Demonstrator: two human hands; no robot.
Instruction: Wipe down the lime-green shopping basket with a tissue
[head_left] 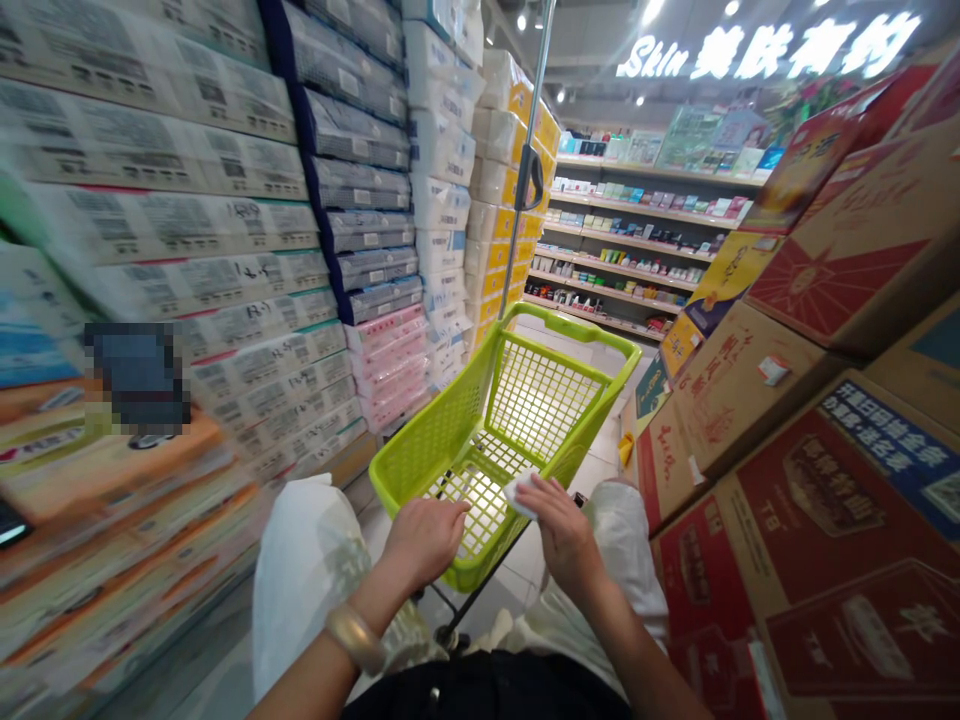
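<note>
A bright green plastic shopping basket (456, 420) with grid sides stands between my knees on a dark wheeled frame. My right hand (562, 525) presses a crumpled white tissue (519, 492) against the basket's right rim, the fingers laid over it. Curled closed, my left hand (426, 540) is at the basket's near left edge; its palm side is hidden, so I cannot see whether anything is in it. Through the grid of the basket, pale floor tiles show. On my left wrist sits a gold-coloured bangle (354, 637).
Tall stacks of packaged paper goods (247, 240) line the left side. Red and brown cartons (817, 500) are piled close on the right. A metal pole (525, 170) rises behind the basket. Shelves of small boxed products (622, 240) stand at the back under a lit sign.
</note>
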